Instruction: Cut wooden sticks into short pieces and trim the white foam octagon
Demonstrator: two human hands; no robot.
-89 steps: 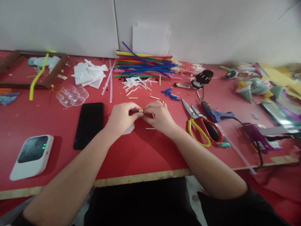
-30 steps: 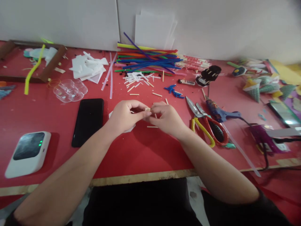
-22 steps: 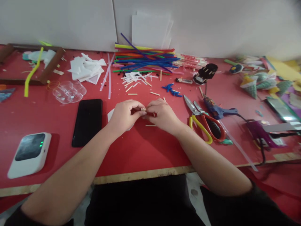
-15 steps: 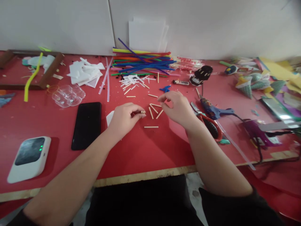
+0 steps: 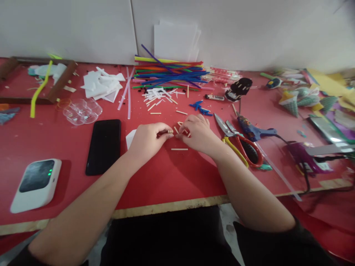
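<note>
My left hand (image 5: pixel 148 138) is closed in a pinch on several short wooden sticks (image 5: pixel 170 131), whose pale cut ends show at the fingertips. Just right of them my right hand (image 5: pixel 198 132) hovers with thumb and forefinger curved toward each other, a small gap between their tips and nothing visible in it. Beneath its fingers lie several loose wooden sticks, partly hidden by the hand. One single stick (image 5: pixel 179 149) lies nearer to me, and another (image 5: pixel 181 112) lies beyond the hands. A piece of white paper (image 5: pixel 130 138) shows partly behind my left hand.
A black phone (image 5: pixel 103 147) and a white device (image 5: pixel 36 184) lie left. Scissors (image 5: pixel 246 149) and a blue glue gun (image 5: pixel 253 127) lie right. Colourful pipe cleaners (image 5: pixel 169 72), white scraps (image 5: pixel 102 85) and short blue pieces (image 5: pixel 201 108) lie farther back on the red table.
My right hand has moved left and down, close to the sticks in my left hand. More of the scissors and blue pieces shows now. My left hand keeps its grip.
</note>
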